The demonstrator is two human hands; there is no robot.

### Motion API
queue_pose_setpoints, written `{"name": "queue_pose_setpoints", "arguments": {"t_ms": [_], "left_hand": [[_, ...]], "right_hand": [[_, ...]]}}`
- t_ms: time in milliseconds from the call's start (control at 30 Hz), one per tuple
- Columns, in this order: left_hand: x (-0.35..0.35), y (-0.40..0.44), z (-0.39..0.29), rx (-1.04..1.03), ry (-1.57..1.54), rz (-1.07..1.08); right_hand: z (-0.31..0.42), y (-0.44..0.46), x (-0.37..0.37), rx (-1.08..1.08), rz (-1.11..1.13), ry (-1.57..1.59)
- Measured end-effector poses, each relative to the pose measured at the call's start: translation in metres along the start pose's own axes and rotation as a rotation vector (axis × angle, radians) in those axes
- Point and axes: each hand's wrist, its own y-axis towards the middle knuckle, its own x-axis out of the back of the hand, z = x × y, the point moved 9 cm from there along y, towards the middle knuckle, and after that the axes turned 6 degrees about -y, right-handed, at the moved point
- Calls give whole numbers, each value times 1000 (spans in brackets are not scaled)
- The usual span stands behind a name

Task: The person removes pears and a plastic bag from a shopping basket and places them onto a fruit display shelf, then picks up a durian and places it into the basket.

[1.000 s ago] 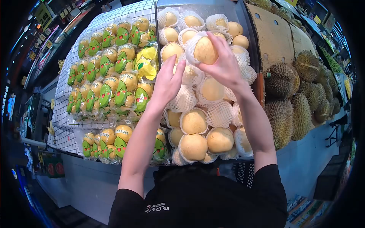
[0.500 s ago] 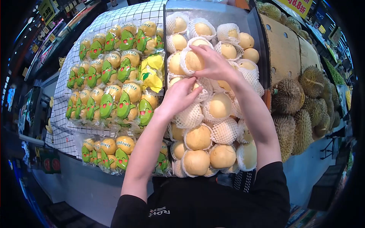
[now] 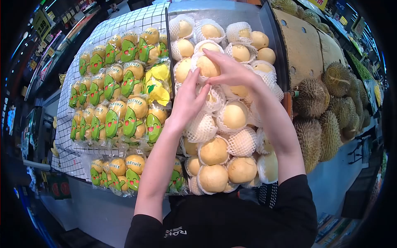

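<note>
A round yellow pomelo [image 3: 208, 66] in a white foam net sits at the upper middle of the pile. My right hand [image 3: 229, 70] curves over it from the right, with fingers across its top and thumb at its lower edge. From the lower left, my left hand [image 3: 188, 101] presses its fingertips to the netted side, thumb near the bottom. Between them the two hands cup the fruit. Another netted pomelo [image 3: 182, 70] lies just left of it, and one [image 3: 235, 115] rests below, partly out of its net. My left palm hides part of the pile.
Plastic-wrapped fruit [image 3: 131, 120] with green cartoon labels stands in rows on the left, beside a yellow wrapped pack [image 3: 158, 84]. Two bare pomelos [image 3: 266, 55] lie at the bin's right wall. Cardboard [image 3: 302, 45] and spiky durians [image 3: 311, 98] are further right.
My left hand has turned and moved up, its fingers now against the fruit's left side. My right hand stays around the pomelo. The whole view has shifted slightly.
</note>
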Motion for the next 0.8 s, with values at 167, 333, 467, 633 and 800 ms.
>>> {"name": "queue_pose_setpoints", "arguments": {"t_ms": [167,333,467,633,800], "left_hand": [[3,-1,2,115,-76,24],[31,-21,-45,0,-2,-40],[44,-69,-90,8,-49,-22],[31,-146,-111,31,-308,129],[-7,-236,-116,142,-628,548]], "right_hand": [[6,-10,-2,-113,-10,-107],[36,-29,0,-151,-77,-269],[73,-58,7,-96,-153,-189],[120,-109,20,-14,-299,-102],[155,-172,38,11,-575,156]]}}
